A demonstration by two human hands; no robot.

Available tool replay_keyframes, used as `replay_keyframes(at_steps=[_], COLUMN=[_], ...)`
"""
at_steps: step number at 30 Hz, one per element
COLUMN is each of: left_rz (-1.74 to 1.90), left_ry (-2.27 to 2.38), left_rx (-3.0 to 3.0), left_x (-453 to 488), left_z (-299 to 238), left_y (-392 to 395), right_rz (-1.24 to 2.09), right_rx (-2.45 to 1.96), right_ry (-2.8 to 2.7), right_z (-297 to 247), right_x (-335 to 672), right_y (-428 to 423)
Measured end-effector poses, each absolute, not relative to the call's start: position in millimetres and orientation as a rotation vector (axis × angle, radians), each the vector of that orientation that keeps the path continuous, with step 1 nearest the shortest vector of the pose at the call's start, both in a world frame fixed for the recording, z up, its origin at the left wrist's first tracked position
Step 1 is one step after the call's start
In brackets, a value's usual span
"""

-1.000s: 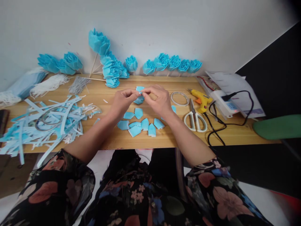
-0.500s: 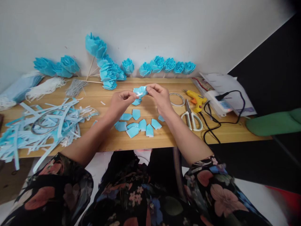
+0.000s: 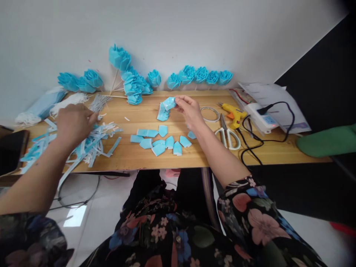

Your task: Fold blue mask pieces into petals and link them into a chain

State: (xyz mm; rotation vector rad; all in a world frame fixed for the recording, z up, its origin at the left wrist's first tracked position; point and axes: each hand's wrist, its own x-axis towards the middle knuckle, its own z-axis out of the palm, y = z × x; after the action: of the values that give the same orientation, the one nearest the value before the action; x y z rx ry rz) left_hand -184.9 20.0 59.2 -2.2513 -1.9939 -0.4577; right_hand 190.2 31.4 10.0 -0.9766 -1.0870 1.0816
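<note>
My right hand (image 3: 189,111) pinches a folded light-blue fabric petal (image 3: 169,102) by its right end, above the table. Just under it lies more crumpled blue fabric (image 3: 163,114); whether the two touch I cannot tell. Nearer the table's front edge are several cut blue fabric pieces (image 3: 158,149). My left hand (image 3: 75,122), slightly blurred, is over the heap of blue and white scrap strips (image 3: 83,154) on the left. Its thumb side points right with the fingers apart, and I see nothing held; its other fingers are partly hidden.
Blue fabric flowers (image 3: 187,75) on sticks line the wall. To the right are a wire coil (image 3: 210,114), scissors (image 3: 228,135), a yellow glue gun (image 3: 235,115), a power strip (image 3: 261,118) with a black cord, and a green roll (image 3: 325,144). A phone (image 3: 12,152) lies far left.
My left hand has left the petal and moved left to the scrap heap; the white strip it pinched is no longer visible in it. My right hand still holds the petal in nearly the same place.
</note>
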Motion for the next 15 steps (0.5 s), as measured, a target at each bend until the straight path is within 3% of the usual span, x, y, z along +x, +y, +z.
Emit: replay_keyframes(at_steps=[6, 15], left_rz=[-0.746, -0.708], left_ry=[-1.638, -1.803], left_rx=[-2.517, -2.864], left_x=[-135.9, -14.9], left_z=[56.6, 15.8], left_y=[17.9, 103.5], right_rz=[1.085, 1.087], right_rx=[-1.000, -0.925], right_ry=[-0.999, -0.817], right_z=[10.8, 16.4], right_x=[203.1, 214.3], right_y=[40.3, 43.7])
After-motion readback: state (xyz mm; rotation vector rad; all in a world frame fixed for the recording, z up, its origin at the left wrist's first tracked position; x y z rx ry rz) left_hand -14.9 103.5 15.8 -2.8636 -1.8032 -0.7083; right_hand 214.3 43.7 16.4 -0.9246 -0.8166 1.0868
